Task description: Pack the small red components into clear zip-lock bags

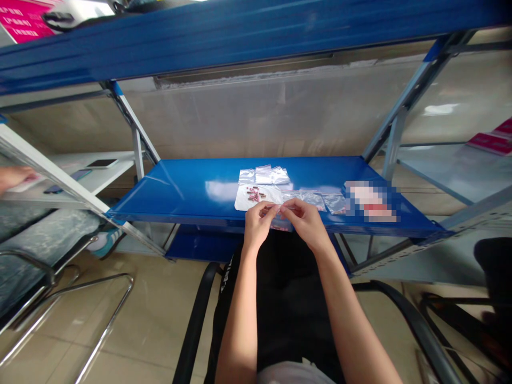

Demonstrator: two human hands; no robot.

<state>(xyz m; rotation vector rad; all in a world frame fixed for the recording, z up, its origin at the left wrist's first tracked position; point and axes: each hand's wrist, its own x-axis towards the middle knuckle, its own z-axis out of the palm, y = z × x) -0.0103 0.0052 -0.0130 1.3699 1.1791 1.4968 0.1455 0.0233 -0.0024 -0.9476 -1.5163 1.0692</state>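
Note:
At the front edge of the blue shelf, my left hand (pixel 258 223) and my right hand (pixel 307 220) meet, fingertips pinched on the top edge of a small clear plastic bag (pixel 283 224). Small pinkish bits show low in that bag. Just beyond my left hand lies a white sheet (pixel 241 201) bearing a pile of small pink and dark pieces (pixel 255 194), too small to name surely. Several flat clear bags (pixel 264 175) lie behind the sheet. To the right, more clear bags (pixel 335 203) hold small contents, partly hidden by my right hand.
The blue shelf (pixel 180 186) has slanted metal posts (pixel 394 128) at both ends and a blue beam (pixel 240 42) above. A blurred-out item (pixel 372 201) lies at its right. On the left, another person's hand (pixel 16 177) is near a white shelf with phones (pixel 102 163).

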